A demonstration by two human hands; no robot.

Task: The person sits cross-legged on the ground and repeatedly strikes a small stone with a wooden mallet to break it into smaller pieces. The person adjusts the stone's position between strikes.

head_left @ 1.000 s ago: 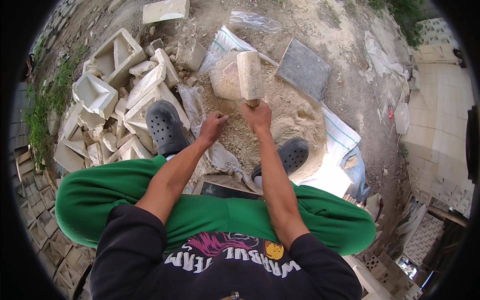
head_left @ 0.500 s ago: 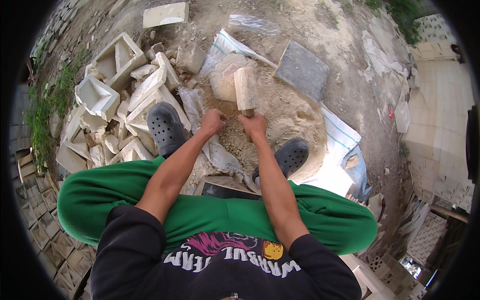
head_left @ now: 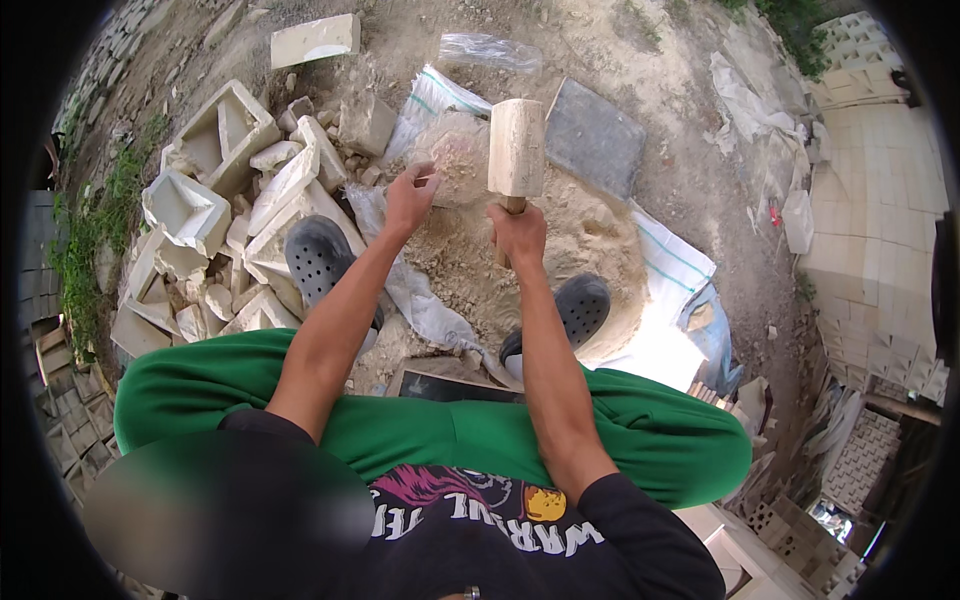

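My right hand [head_left: 518, 235] grips the short handle of a wooden mallet [head_left: 516, 148], whose thick pale head is raised above the sandy ground. Left of the mallet, my left hand [head_left: 410, 198] hovers at the edge of a flat stone slab [head_left: 450, 140], its fingers loosely bent and apart, with nothing visible in them. Pale crumbs [head_left: 462, 165] lie on the slab, partly blurred. Crushed sandy rubble [head_left: 450, 255] spreads below both hands, between my dark clogs.
Broken cream-coloured moulded blocks [head_left: 285, 200] are heaped at left. A grey square slab [head_left: 595, 138] lies right of the mallet. White sacking [head_left: 675, 255] sits under the rubble, a pale block [head_left: 315, 41] lies far off, and stacked blocks [head_left: 870, 220] line the right.
My right hand has raised the mallet, whose head looks larger and closer. My left hand has moved forward and slightly left to the stone slab, its fingers loosening. Crumbs now show on the slab.
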